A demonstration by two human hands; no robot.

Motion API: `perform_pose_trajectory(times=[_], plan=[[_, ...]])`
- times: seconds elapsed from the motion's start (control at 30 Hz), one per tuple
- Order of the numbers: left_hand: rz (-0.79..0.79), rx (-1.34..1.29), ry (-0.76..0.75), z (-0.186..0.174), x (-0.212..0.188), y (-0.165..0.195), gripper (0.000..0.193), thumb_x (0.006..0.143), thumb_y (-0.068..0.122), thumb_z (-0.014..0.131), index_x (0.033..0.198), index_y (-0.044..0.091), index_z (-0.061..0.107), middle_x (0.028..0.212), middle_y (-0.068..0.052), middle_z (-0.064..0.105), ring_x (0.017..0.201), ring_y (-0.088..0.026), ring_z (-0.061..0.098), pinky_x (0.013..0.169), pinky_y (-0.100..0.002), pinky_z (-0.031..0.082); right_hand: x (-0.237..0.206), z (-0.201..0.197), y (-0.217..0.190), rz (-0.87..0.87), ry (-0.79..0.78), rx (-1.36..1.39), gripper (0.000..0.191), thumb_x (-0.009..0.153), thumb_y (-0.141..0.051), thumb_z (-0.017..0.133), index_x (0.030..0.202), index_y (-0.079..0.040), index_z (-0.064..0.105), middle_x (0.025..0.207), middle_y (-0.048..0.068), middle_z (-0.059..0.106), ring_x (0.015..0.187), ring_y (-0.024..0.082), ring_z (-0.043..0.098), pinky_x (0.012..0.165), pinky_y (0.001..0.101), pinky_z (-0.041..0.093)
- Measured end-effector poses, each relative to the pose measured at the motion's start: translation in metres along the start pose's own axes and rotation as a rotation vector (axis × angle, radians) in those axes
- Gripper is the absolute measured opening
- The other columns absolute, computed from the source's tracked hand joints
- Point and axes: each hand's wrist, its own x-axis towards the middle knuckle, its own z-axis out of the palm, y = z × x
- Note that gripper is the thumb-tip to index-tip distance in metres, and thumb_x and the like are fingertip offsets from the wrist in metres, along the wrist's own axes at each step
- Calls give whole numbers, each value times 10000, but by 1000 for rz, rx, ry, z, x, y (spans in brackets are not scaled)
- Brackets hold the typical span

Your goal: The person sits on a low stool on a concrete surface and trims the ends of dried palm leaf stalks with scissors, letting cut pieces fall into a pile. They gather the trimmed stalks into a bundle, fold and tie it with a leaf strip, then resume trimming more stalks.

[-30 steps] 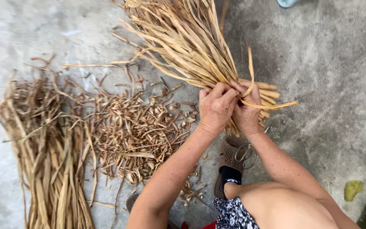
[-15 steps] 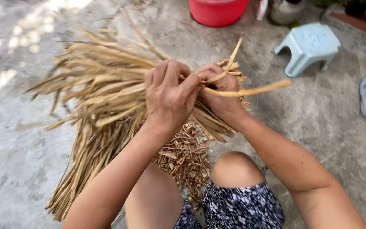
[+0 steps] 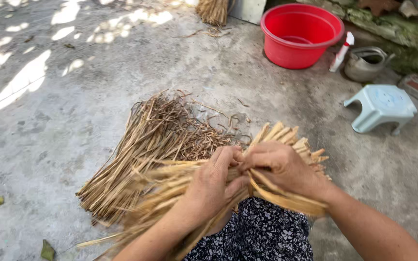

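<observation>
Left hand [image 3: 214,186] is gripping a bundle of dried stalks [image 3: 170,193], fingers curled tight around it near the cut ends, thumb side facing the other hand. Right hand [image 3: 281,166] is clamping the same bundle just beside the left, knuckles up, fingers wrapping over the stalks and a loose flat strand [image 3: 286,198] that is looping under the wrist (whether it is being pinched or only draped, cannot tell). Both hands are touching at the fingertips, right over the person's lap, where a dark floral cloth [image 3: 262,232] is showing below them. Bundle is running through both fists: the blunt cut ends are fanning out up and right past the right hand, the long tails are trailing down and left past the left forearm, blurred there. Second pile of dried stalks [image 3: 141,145] is lying on the concrete floor [image 3: 64,121] just beyond the hands, apart from them, with short curly scraps [image 3: 209,140] scattered along its right side. Farther back, a red basin [image 3: 301,34] is sitting near a metal kettle [image 3: 366,63] with a white bottle [image 3: 340,52] between them, and a pale blue plastic stool [image 3: 380,106] is standing to the right, well apart from the hands. Green leaf [image 3: 47,250] is lying at lower left.
</observation>
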Motion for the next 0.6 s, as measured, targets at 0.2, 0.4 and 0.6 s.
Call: perform_pose_trajectory(times=[0.2,0.4,0.6], plan=[[-173,-61,99,40,-10,-38,395,776,216,873,1058,49,652,1076,-105,666,985,-270,697,858,-391,582,-7,41,45,205,20,262,137,823,-149,826,915,-52,798,850,30,728,792,125,683,682,292,567],[-99,-50,308,55,-18,-45,395,771,190,881,1052,26,658,1154,-137,639,1065,-302,674,897,-399,564,-23,73,76,467,212,673,134,828,-66,811,934,15,806,934,46,741,839,114,687,716,278,573],[10,-45,334,54,-18,-53,315,821,111,832,1082,16,683,1159,-137,637,1178,-329,656,951,-402,561,-23,79,83,609,264,869,179,812,-23,774,983,22,795,959,79,777,853,147,725,753,290,621]])
